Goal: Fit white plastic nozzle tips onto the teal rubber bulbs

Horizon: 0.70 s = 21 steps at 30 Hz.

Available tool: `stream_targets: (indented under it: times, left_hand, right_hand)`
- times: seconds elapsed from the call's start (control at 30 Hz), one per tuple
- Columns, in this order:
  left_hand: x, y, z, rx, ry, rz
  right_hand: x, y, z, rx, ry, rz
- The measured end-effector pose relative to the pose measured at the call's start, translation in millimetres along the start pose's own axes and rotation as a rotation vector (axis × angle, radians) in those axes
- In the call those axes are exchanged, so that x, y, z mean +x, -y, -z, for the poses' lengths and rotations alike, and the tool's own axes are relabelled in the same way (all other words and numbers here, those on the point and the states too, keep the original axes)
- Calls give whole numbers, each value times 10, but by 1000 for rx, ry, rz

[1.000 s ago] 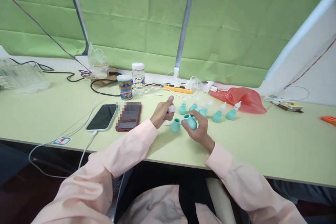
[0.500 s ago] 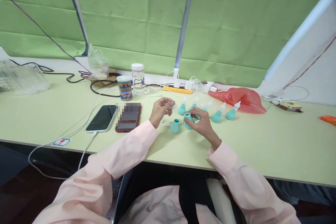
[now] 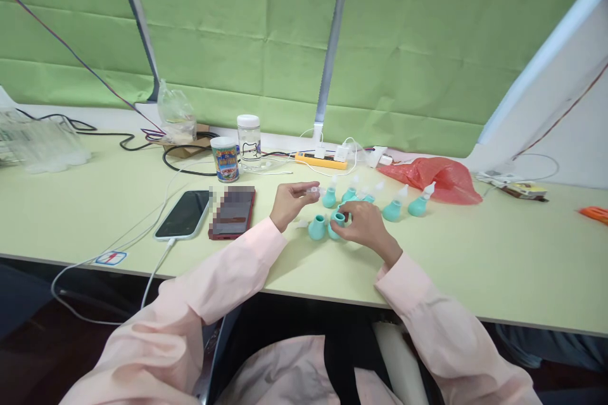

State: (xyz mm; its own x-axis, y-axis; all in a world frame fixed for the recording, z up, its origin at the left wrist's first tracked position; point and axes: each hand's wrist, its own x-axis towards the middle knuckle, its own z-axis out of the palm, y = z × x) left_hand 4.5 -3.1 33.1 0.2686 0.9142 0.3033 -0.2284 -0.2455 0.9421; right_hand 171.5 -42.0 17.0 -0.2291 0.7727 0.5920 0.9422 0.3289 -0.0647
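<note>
On the table [image 3: 451, 266] before you: one open teal bulb [image 3: 334, 230], mouth up, pinched near its neck by your right hand [image 3: 368, 224], seemingly for steadiness; one matching open bulb [image 3: 316, 228], upright just beside; one clear piece [image 3: 314, 190], gripped in your left hand's [image 3: 289, 204] fingertips, seemingly for fine control.

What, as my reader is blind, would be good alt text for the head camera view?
A left hand holds a small translucent piece and a right hand grips an open teal bulb beside another open bulb on a pale table. Teal bulbs with pale tips stand behind; two phones lie left, a red bag right.
</note>
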Motion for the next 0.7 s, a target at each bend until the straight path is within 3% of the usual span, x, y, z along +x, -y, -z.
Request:
stream_targets:
  times: [0.13, 0.33, 0.43, 0.57, 0.7]
  left_hand:
    - [-16, 5, -28, 57, 98, -20]
    - [-54, 6, -70, 187, 171, -223]
    - [-77, 17, -80, 148, 252, -228]
    - [-86, 45, -83, 136, 197, -185]
    - [-95, 55, -77, 236, 202, -262]
  right_hand:
    - [-11, 3, -6, 47, -27, 34]
    - [-30, 21, 32, 337, -386, 23]
    - [-27, 69, 47, 567, -372, 37]
    - [-13, 113, 32, 788, -294, -6]
    - [-6, 108, 5, 907, -254, -51]
